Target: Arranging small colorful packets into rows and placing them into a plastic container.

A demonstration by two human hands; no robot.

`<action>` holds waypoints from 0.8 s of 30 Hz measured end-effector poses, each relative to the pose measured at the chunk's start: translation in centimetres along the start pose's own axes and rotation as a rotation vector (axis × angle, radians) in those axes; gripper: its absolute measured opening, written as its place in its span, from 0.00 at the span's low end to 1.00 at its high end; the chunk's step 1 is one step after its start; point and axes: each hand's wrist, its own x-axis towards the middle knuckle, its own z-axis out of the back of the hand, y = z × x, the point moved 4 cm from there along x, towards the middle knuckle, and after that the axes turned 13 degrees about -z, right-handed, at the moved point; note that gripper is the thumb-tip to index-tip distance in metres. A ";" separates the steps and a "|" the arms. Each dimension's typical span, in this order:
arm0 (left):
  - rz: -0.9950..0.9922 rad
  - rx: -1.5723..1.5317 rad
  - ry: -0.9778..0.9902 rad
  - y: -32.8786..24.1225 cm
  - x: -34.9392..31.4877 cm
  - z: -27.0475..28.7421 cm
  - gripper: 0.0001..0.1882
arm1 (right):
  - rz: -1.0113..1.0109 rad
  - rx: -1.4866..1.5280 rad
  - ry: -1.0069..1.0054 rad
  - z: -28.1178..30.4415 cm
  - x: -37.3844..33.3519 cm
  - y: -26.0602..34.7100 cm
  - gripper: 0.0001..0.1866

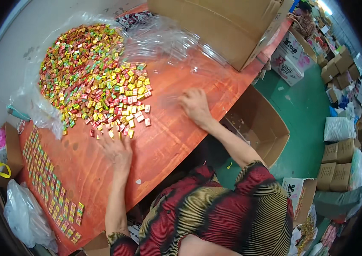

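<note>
We've got the left hand (117,151) flat on the orange table (168,141), grip spread open with nothing in it, fingertips right at the edge of the candy pile (95,81). The right hand (194,104) sits loose and empty on the clear plastic sheet (176,55). Sorted candy rows (49,183) line the table's left edge.

Left hand (118,151) palm down, fingers spread flat, bare forearm extended straight from lower edge, right hand (194,105) loosely curled, knuckles up, wrist bent, bare forearm angled from striped short sleeve
</note>
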 end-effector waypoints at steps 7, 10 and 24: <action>-0.247 -0.188 0.101 -6.7 0.0 1.7 0.25 | 0.395 0.196 0.126 0.0 -4.3 8.4 0.10; -0.238 -0.288 0.082 -6.2 -1.5 1.0 0.11 | 0.309 0.438 0.282 -0.5 -4.2 8.0 0.10; 0.183 -0.562 -0.042 -2.7 -4.6 5.0 0.05 | 0.284 0.377 0.265 2.0 -2.3 8.3 0.14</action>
